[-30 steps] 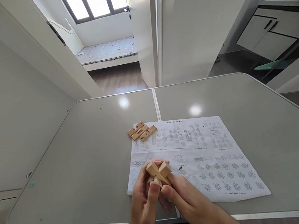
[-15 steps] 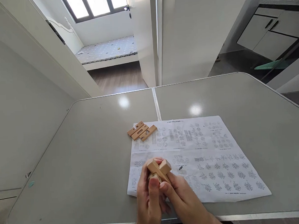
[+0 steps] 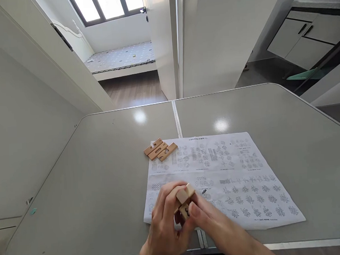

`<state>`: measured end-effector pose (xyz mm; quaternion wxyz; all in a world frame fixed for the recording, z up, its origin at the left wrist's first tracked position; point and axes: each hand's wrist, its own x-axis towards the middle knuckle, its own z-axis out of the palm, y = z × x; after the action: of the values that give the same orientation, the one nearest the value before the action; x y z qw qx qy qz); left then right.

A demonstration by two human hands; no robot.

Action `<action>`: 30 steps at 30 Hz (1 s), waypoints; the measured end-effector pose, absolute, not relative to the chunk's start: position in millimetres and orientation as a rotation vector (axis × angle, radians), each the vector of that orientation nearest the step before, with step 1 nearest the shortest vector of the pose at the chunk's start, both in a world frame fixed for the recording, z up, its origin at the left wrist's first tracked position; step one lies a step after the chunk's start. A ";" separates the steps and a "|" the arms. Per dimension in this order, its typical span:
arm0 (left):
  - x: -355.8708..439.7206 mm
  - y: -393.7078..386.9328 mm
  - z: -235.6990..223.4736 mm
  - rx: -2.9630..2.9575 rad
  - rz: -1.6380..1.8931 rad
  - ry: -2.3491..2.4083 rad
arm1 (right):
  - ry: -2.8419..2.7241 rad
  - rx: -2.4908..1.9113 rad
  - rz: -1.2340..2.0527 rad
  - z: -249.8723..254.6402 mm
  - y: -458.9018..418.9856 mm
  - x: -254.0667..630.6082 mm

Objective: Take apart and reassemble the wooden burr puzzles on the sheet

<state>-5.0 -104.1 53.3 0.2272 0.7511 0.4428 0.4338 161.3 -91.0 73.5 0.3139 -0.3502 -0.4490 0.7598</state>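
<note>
Several notched wooden puzzle pieces (image 3: 183, 197) are clustered between my two hands, low in the middle of the head view. A dark number 3 shows on one of them. My left hand (image 3: 166, 214) wraps its fingers over the cluster from the left. From the right, my right hand (image 3: 206, 216) grips it, its thumb beside the numbered piece. My fingers hide most of how the pieces fit together. Beyond my hands, three flat wooden puzzle pieces (image 3: 160, 149) with cut-outs and dark numbers lie side by side on the corner of a printed sheet.
The printed instruction sheet (image 3: 245, 173), covered in small diagrams, lies under and to the right of my hands. It rests on a grey table (image 3: 85, 191) with a metal edge and a centre seam. Behind the table stand a door (image 3: 163, 45) and a bed (image 3: 122, 60).
My left hand has turned from cupping below to wrapping over the wooden pieces from the left. The cluster has rotated, and the numbered face has come into view.
</note>
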 end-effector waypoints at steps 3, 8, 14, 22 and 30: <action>-10.9 -96.1 62.8 2.239 1.039 1.149 | -1.063 -1.006 2.058 71.9 -87.9 162.4; -15.6 -89.5 76.4 2.361 0.961 1.107 | -0.781 -0.889 2.169 68.3 -88.0 161.1; -14.2 -85.0 79.0 2.394 0.979 1.071 | -0.606 -0.768 2.206 73.6 -86.7 157.0; -11.4 -82.0 74.0 2.367 1.052 1.082 | -0.555 -0.771 2.175 74.7 -84.6 150.6; -19.6 -87.4 81.4 1.668 1.255 1.179 | -0.960 -0.735 2.105 86.7 -85.7 154.1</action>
<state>-19.6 -87.4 81.4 0.3636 0.6480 0.4581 0.4879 154.1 -85.7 86.7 0.3494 -0.2835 -0.3707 0.8125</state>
